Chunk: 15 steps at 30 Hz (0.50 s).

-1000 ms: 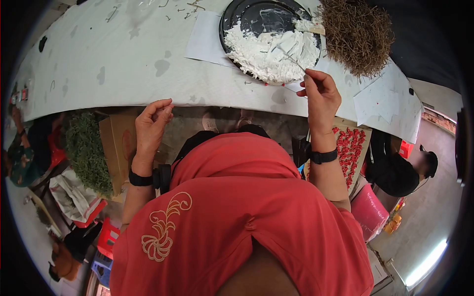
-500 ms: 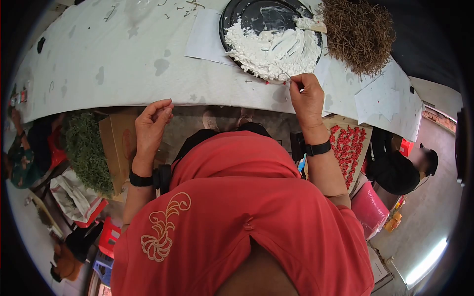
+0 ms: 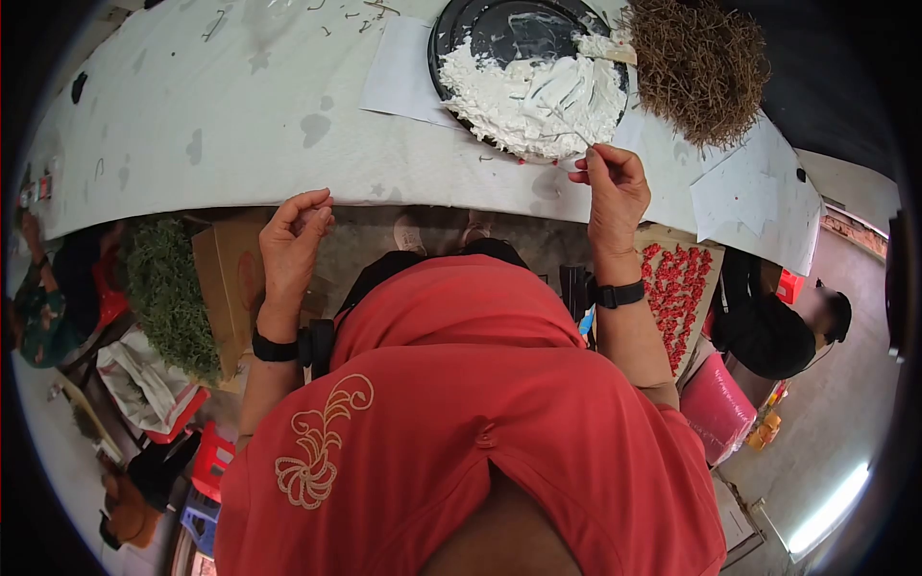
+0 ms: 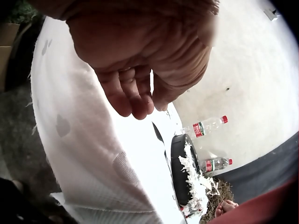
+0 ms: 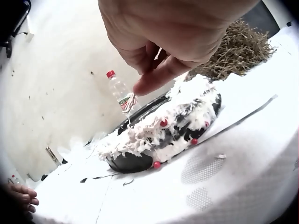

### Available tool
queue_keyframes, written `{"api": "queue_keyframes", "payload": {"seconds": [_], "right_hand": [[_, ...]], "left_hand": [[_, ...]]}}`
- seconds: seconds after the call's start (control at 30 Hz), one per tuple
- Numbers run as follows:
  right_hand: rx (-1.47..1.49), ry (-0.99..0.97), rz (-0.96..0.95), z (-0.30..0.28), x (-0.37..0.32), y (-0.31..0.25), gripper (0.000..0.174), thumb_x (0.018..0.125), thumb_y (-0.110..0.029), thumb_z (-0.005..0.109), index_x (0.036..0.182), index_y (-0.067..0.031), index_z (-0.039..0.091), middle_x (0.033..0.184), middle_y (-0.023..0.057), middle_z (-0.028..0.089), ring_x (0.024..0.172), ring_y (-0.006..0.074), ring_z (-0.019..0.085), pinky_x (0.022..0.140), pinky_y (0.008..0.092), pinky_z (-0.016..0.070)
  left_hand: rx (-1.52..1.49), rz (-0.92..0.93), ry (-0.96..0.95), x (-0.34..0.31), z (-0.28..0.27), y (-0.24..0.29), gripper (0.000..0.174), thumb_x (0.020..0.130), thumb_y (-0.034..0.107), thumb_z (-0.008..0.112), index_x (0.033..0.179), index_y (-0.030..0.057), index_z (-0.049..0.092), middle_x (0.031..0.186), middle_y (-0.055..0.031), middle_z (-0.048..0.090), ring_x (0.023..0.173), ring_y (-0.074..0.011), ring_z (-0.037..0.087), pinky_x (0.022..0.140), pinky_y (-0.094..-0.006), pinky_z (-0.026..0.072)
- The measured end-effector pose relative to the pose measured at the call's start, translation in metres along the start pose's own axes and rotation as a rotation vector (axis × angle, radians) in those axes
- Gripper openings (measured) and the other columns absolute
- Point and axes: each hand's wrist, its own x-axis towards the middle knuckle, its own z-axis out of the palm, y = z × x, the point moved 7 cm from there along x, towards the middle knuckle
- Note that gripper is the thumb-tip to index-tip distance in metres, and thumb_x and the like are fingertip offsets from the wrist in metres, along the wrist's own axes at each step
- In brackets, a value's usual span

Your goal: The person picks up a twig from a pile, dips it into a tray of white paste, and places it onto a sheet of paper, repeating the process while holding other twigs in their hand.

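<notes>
My right hand (image 3: 617, 197) pinches a thin stem (image 3: 576, 132) between thumb and fingertips, over the near side of a round black tray (image 3: 437, 58). Thick white paste (image 3: 528, 106) covers much of that tray and is heaped over its near rim. In the right wrist view, white paste coats the stem (image 5: 130, 103) just below the fingertips. My left hand (image 3: 293, 248) is held at the table's front edge, its fingers loosely bent with nothing between them. Small red beads (image 5: 157, 164) dot the paste and the cloth beside the tray.
A heap of thin brown stems (image 3: 696, 72) lies right of the tray, near a paste-covered flat stick (image 3: 607, 50). White paper (image 3: 403, 77) lies under the tray's left side. Plastic bottles (image 4: 210, 126) stand behind it. Below the table, a board of red pieces (image 3: 675, 298) sits right, greenery (image 3: 171, 298) left.
My right hand dipped left and closer to the paste's near edge, then moved back right, the stem still pinched. The left hand has hardly moved.
</notes>
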Motion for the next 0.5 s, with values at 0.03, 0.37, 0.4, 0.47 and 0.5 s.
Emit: {"api": "queue_keyframes", "payload": {"seconds": [0.03, 0.37, 0.4, 0.47, 0.5], "right_hand": [[0.003, 0.002, -0.019, 0.002, 0.000, -0.001, 0.007, 0.085, 0.000, 0.061, 0.093, 0.0002, 0.060, 0.087, 0.0066, 0.062, 0.072, 0.0122, 0.062, 0.059, 0.0259, 0.0556], [-0.941, -0.282, -0.572, 0.022, -0.022, -0.023, 0.020, 0.070, 0.007, 0.062, 0.087, -0.0029, 0.056, 0.085, 0.0123, 0.059, 0.072, 0.0289, 0.061, 0.060, 0.0326, 0.0503], [-0.941, -0.282, -0.571, 0.022, -0.022, -0.025, 0.020, 0.070, 0.007, 0.062, 0.087, -0.0029, 0.056, 0.085, 0.0123, 0.059, 0.072, 0.0289, 0.061, 0.060, 0.0326, 0.0503], [-0.970, -0.293, -0.593, 0.025, -0.023, -0.028, 0.020, 0.070, 0.008, 0.062, 0.086, -0.0031, 0.056, 0.085, 0.0120, 0.059, 0.073, 0.0294, 0.061, 0.061, 0.0334, 0.0502], [-0.984, -0.298, -0.606, 0.027, -0.023, -0.030, 0.021, 0.070, 0.008, 0.062, 0.086, -0.0032, 0.056, 0.086, 0.0119, 0.058, 0.073, 0.0296, 0.060, 0.061, 0.0338, 0.0501]], "left_hand": [[0.001, -0.001, -0.001, 0.000, 0.001, 0.001, 0.027, 0.088, 0.007, 0.063, 0.114, 0.0020, 0.061, 0.102, -0.0041, 0.066, 0.083, -0.0072, 0.059, 0.072, -0.0209, 0.0467], [-0.050, 0.073, 0.050, -0.003, 0.000, 0.013, 0.023, 0.087, 0.002, 0.063, 0.110, 0.0004, 0.063, 0.099, -0.0042, 0.065, 0.082, -0.0061, 0.057, 0.072, -0.0196, 0.0467], [-0.044, 0.077, 0.046, -0.003, 0.000, 0.013, 0.023, 0.087, 0.002, 0.063, 0.110, 0.0004, 0.063, 0.099, -0.0040, 0.065, 0.081, -0.0059, 0.057, 0.072, -0.0194, 0.0464], [-0.042, 0.073, 0.049, -0.004, 0.001, 0.014, 0.023, 0.087, 0.001, 0.063, 0.110, 0.0005, 0.063, 0.099, -0.0036, 0.065, 0.081, -0.0058, 0.056, 0.072, -0.0191, 0.0462], [-0.040, 0.068, 0.053, -0.004, 0.002, 0.014, 0.023, 0.086, 0.001, 0.063, 0.109, 0.0005, 0.063, 0.098, -0.0032, 0.065, 0.080, -0.0056, 0.056, 0.072, -0.0189, 0.0460]]}}
